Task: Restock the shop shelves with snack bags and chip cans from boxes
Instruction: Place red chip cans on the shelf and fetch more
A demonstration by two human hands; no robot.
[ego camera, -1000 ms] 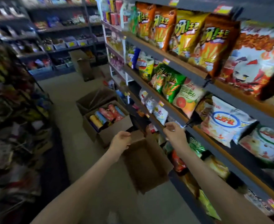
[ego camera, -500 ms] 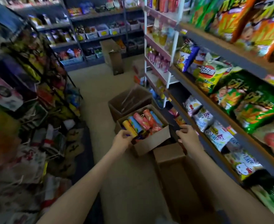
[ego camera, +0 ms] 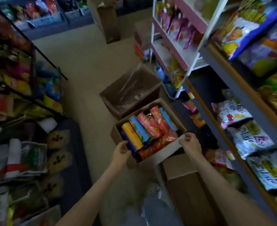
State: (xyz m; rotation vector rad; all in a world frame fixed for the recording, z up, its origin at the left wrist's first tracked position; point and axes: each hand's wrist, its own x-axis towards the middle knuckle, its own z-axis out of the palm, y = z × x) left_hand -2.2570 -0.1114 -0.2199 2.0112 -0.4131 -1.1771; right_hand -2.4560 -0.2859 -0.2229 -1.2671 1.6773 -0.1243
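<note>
Head view:
1. Your left hand [ego camera: 120, 152] grips the box [ego camera: 164, 150] at its near-left corner, fingers curled round the edge
2. Your right hand [ego camera: 191, 144] pinches the near-right corner
3. Chip cans [ego camera: 147, 126] lie inside, just beyond your fingertips

The white snack bags [ego camera: 250, 139] on the shelf to my right carry dark lettering that may read "Life", but blur leaves me unsure. Print on the chip cans [ego camera: 148, 128] in my box [ego camera: 163, 150] is unreadable.
</note>
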